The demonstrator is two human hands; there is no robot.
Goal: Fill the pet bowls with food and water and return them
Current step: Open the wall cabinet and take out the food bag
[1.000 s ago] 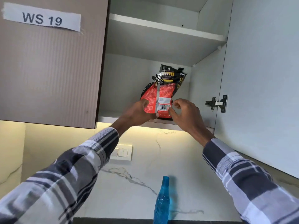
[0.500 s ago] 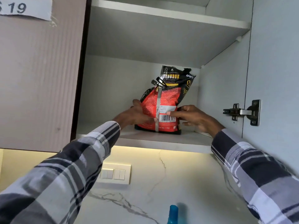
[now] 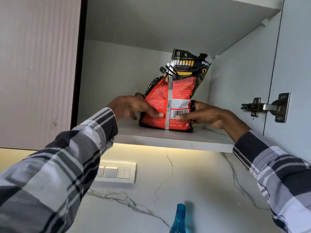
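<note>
**kibblefan:** Up on the cupboard shelf [image 3: 168, 140], both sets of fingers [image 3: 156, 114] are wrapped round the lower half of the pet food bag [image 3: 170, 98]. The left hand [image 3: 133, 108] has its thumb across the red front, and the right hand [image 3: 207, 115] has its thumb by the barcode with the rest tucked round the far side. The bag sits upright on the shelf, toward the right, close to the side wall.

**shelfdweller:** How's it gonna handle though?

**kibblefan:** Glossy crinkly plastic film, so I'd guess slippery and floppy up top. The label says 1.2 kg, so it's got some weight, and loose kibble will slump. The top is folded over and pinched with a black clip [image 3: 168, 70], so I wouldn't lift by that bit. Low on both sides, where the fill is firm, looks right.

**shelfdweller:** Anything else around?

**kibblefan:** Smooth matte shelf, metal door hinge [image 3: 265, 107] on the right, veined marble wall, and a blue plastic bottle [image 3: 179, 219] down near the worktop.
</note>
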